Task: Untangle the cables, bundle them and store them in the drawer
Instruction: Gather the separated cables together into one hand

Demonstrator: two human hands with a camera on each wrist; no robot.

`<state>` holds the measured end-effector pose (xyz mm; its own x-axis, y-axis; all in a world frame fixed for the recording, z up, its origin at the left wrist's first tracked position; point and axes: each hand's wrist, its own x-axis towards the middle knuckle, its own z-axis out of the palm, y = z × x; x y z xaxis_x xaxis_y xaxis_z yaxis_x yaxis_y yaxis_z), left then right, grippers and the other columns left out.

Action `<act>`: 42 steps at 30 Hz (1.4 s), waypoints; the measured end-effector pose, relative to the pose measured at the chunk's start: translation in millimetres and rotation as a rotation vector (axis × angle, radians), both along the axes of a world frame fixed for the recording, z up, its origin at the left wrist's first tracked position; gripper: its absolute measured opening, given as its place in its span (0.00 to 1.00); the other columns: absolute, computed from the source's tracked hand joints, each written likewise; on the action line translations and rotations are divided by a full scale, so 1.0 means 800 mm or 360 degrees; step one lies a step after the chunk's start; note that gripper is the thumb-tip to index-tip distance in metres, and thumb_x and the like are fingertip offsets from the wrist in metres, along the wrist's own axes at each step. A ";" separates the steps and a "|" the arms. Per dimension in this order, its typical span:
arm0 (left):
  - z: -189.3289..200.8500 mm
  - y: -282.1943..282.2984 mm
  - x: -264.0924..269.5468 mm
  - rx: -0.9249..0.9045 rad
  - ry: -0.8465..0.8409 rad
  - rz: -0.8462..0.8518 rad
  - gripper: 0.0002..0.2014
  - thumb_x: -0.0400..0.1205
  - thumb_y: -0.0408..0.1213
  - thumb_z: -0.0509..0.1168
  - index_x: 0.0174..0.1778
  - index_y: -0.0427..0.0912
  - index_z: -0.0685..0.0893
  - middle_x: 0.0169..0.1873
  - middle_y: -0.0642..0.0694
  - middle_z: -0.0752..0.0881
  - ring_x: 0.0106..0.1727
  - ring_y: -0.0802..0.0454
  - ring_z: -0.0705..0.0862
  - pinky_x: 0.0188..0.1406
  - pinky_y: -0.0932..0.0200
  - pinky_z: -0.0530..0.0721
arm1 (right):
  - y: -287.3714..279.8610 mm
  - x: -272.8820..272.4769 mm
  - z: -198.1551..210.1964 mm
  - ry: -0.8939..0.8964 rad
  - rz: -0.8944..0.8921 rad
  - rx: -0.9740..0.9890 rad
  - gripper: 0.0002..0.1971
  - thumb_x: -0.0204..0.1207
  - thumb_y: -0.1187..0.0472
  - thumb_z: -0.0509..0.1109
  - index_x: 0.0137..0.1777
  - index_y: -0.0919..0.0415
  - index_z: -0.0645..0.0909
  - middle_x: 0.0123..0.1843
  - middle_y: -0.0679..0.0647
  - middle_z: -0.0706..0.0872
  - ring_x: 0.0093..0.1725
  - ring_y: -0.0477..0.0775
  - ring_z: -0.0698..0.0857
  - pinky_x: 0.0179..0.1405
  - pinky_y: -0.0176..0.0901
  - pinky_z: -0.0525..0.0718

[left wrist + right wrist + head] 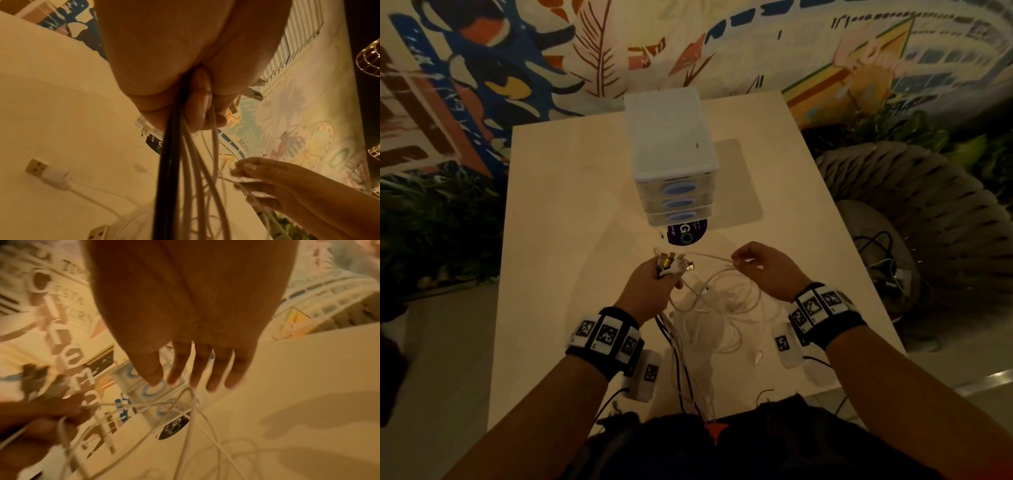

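- left hand (654, 284) is fisted around a bunch of cables (180, 162), black and white, plug ends poking out the top
- right hand (763, 267) pinches one white strand (709, 257) running over from that bunch
- rest of the white loops (719, 318) sit piled on the desk (571, 205) between the wrists
- drawer unit (674, 192) stands just behind, all three drawers closed

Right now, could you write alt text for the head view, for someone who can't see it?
Over a pale table, the left hand grips a bunch of cable ends while the right hand pinches one white cable from the loose tangle below. A small drawer unit, all drawers closed, stands beyond.
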<state>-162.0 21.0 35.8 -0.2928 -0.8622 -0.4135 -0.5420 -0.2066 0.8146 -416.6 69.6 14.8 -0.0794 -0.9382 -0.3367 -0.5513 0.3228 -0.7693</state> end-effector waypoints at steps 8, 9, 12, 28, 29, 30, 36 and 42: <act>-0.010 -0.007 0.008 0.0243 0.0123 0.0121 0.20 0.88 0.47 0.65 0.35 0.36 0.80 0.15 0.56 0.71 0.22 0.50 0.66 0.26 0.55 0.71 | 0.050 0.066 -0.009 0.0325 0.0274 -0.0150 0.10 0.84 0.51 0.67 0.57 0.50 0.88 0.53 0.47 0.89 0.47 0.50 0.87 0.54 0.50 0.85; -0.009 -0.007 0.007 0.0256 0.0136 0.0124 0.20 0.88 0.46 0.65 0.35 0.36 0.80 0.14 0.56 0.71 0.21 0.51 0.65 0.26 0.56 0.70 | 0.047 0.073 -0.018 0.0286 0.0300 -0.0080 0.12 0.83 0.51 0.68 0.63 0.49 0.86 0.59 0.49 0.88 0.51 0.51 0.86 0.57 0.49 0.84; -0.007 -0.006 0.005 0.0277 0.0170 0.0163 0.19 0.88 0.44 0.66 0.35 0.36 0.80 0.14 0.56 0.71 0.20 0.52 0.65 0.25 0.57 0.69 | 0.031 0.090 -0.031 0.0179 0.0401 -0.0025 0.17 0.79 0.45 0.71 0.64 0.48 0.87 0.60 0.53 0.86 0.59 0.54 0.84 0.63 0.52 0.82; -0.005 -0.012 0.019 0.0389 -0.0019 0.0496 0.18 0.88 0.50 0.64 0.46 0.36 0.84 0.30 0.42 0.74 0.26 0.47 0.66 0.29 0.53 0.67 | 0.013 0.035 0.059 0.0324 0.0241 -0.0567 0.10 0.86 0.50 0.64 0.54 0.51 0.86 0.42 0.44 0.83 0.39 0.41 0.78 0.42 0.41 0.75; -0.004 -0.012 0.019 0.0377 -0.0046 0.0508 0.15 0.88 0.49 0.63 0.50 0.38 0.82 0.30 0.42 0.73 0.27 0.46 0.66 0.32 0.51 0.68 | 0.009 0.032 0.068 0.0359 0.0217 -0.0573 0.09 0.85 0.48 0.66 0.52 0.49 0.86 0.43 0.43 0.84 0.38 0.40 0.78 0.42 0.39 0.75; -0.003 -0.012 0.020 0.0342 -0.0084 0.0513 0.13 0.88 0.49 0.63 0.53 0.41 0.80 0.31 0.42 0.72 0.29 0.44 0.68 0.35 0.50 0.70 | 0.006 0.029 0.076 0.0415 0.0208 -0.0580 0.09 0.83 0.45 0.68 0.51 0.47 0.87 0.43 0.41 0.85 0.37 0.40 0.79 0.41 0.39 0.76; 0.025 0.003 0.005 -0.0149 0.0217 0.0410 0.13 0.84 0.46 0.71 0.39 0.46 0.76 0.24 0.56 0.72 0.26 0.53 0.70 0.30 0.55 0.70 | -0.012 0.026 0.113 0.0455 0.0365 -0.0639 0.13 0.82 0.43 0.70 0.44 0.48 0.90 0.36 0.43 0.85 0.33 0.43 0.78 0.35 0.46 0.79; 0.056 0.018 -0.020 -0.0361 0.0351 -0.0183 0.06 0.84 0.35 0.72 0.56 0.47 0.87 0.40 0.61 0.89 0.42 0.69 0.86 0.43 0.75 0.80 | -0.024 0.042 0.147 0.0149 0.0435 -0.0610 0.13 0.84 0.50 0.70 0.37 0.38 0.82 0.37 0.45 0.86 0.37 0.43 0.82 0.38 0.37 0.77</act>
